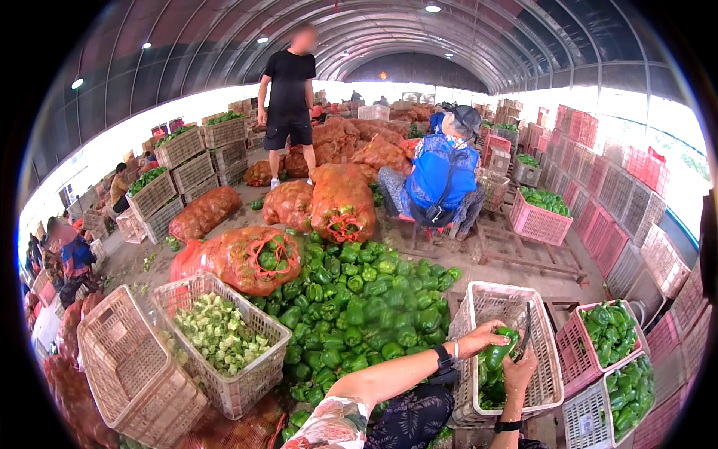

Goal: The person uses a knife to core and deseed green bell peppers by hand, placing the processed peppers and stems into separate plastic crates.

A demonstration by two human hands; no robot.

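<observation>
Pepper (495, 355), glossy green, is gripped by the left hand (477, 340), a dark curved knife (526, 326) by the right hand (519, 371), over a whitish plastic crate (495, 302) roomiest along its twelve-o'clock edge.

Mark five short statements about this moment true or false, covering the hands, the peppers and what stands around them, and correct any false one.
1. The left hand holds a glossy green bell pepper. True.
2. The right hand is empty. False: it holds a slim dark blade.
3. Both hands are over a pale lattice-walled plastic crate. True.
4. The loose heap of green bell peppers lies right of that crate. False: it lies to the left.
5. The standing person wears a white T-shirt. False: it is black.
</observation>
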